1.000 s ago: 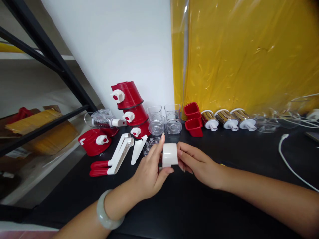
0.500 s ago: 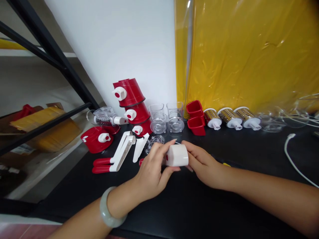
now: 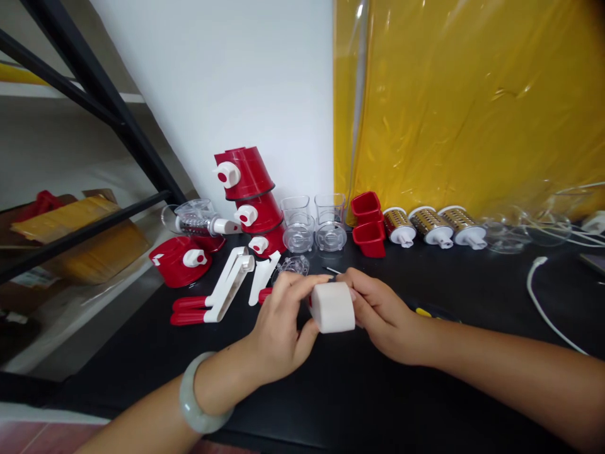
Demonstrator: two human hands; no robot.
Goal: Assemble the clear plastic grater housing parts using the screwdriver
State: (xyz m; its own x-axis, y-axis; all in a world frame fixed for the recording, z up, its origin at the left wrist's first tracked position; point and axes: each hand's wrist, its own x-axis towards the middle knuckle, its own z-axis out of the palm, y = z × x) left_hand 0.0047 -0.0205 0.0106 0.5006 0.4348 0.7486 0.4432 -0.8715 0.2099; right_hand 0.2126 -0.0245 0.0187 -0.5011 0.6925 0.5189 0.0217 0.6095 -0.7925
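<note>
Fingers of the left hand (image 3: 283, 328) grasp the left end of a white part (image 3: 334, 308) over a black table (image 3: 340, 403), while fingers of the right hand (image 3: 385, 321) grip its right end, their tips partly hidden. Black tabletop stretches from the hands toward the near edge, giving room below the grip. Room is tighter beyond: a thin rod (image 3: 333, 270) lies just past the fingers, and a clear ringed piece (image 3: 295, 267) sits near the left knuckles. Red-gripped handles (image 3: 229, 290) lie to the left; a yellow-and-black tool (image 3: 424, 312) lies beside the right forearm. Along the wall side stand stacked red housings (image 3: 255, 211), red cups (image 3: 369, 236) and grater drums (image 3: 432, 226). At right, a white cable (image 3: 539, 293) curves over tabletop that reaches back to the yellow sheeting (image 3: 454, 101).
</note>
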